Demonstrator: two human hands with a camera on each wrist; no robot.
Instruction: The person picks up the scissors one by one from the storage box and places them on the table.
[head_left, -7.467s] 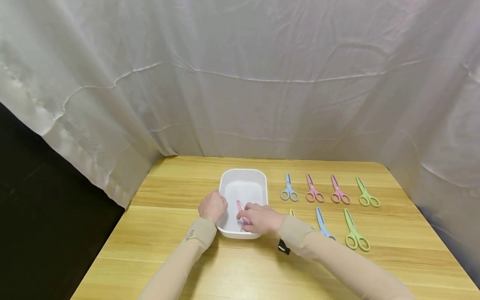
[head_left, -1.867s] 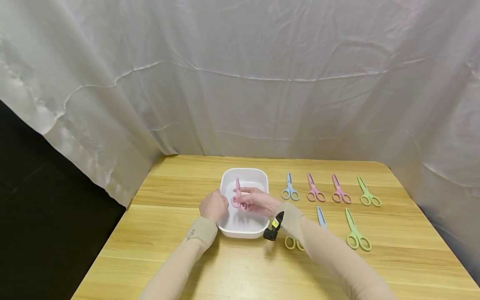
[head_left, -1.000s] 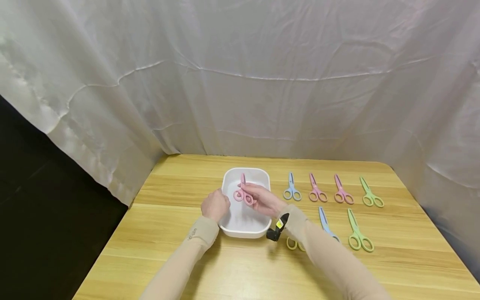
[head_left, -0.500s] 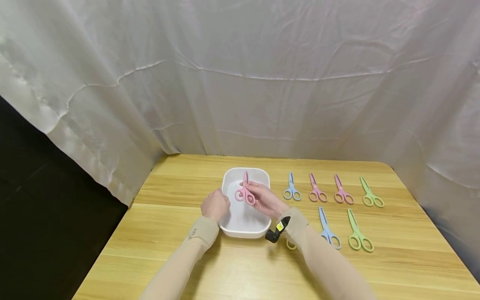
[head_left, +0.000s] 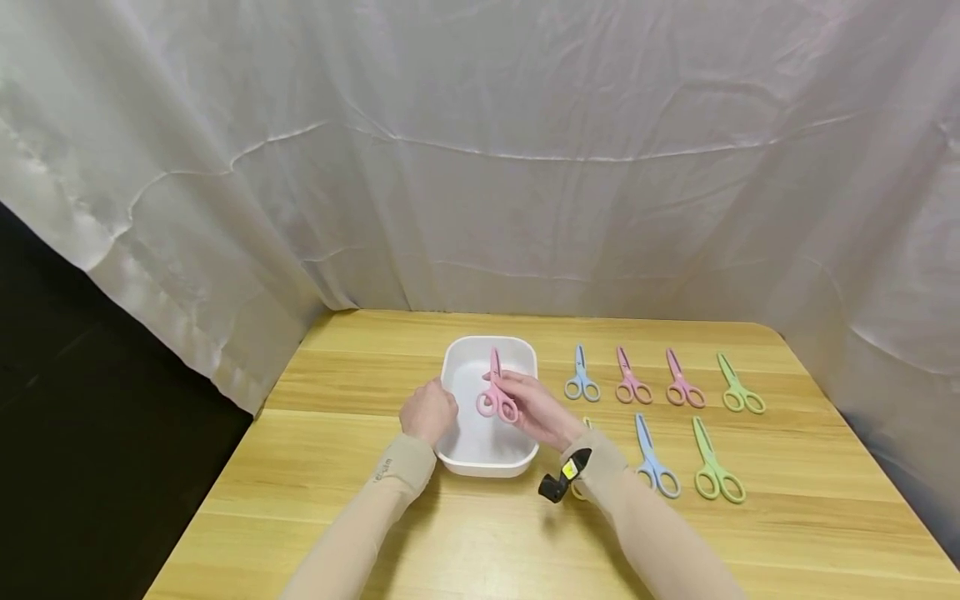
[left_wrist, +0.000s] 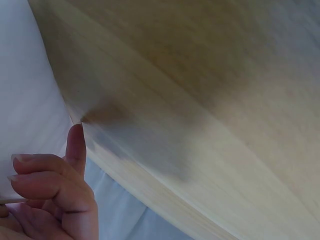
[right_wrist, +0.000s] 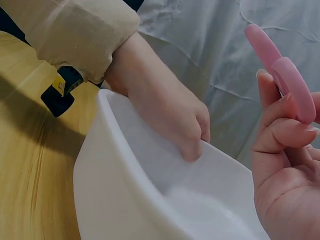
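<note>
Above the white plastic tub [head_left: 483, 471], my right hand [head_left: 538, 410] pinches pink scissors [head_left: 496, 367] with fingers and thumb, the blade pointing away from me. In the right wrist view the pink finger loops of the scissors [right_wrist: 296, 92] stand up from the right hand [right_wrist: 282, 170], over the tub. My left hand [head_left: 429, 412] grips the tub's left rim; the right wrist view shows the left hand [right_wrist: 170, 112] with its fingers over the wall. The left wrist view has the left hand's fingers [left_wrist: 47, 185] bent beside the white tub wall [left_wrist: 25, 75]. No other thing shows inside the tub.
Right of the tub, a back row holds blue scissors [head_left: 580, 358], two pink scissors [head_left: 623, 364] and green scissors [head_left: 727, 371]. Nearer lie yellow scissors [head_left: 587, 423], partly behind my right arm, blue scissors [head_left: 643, 437] and green scissors [head_left: 702, 442]. A grey curtain [head_left: 480, 208] hangs behind the table.
Earlier my right hand was low in the tub with the pink scissors; it has lifted them above it. Over the last second they shifted slightly right and nearer me. My left hand stays put.
</note>
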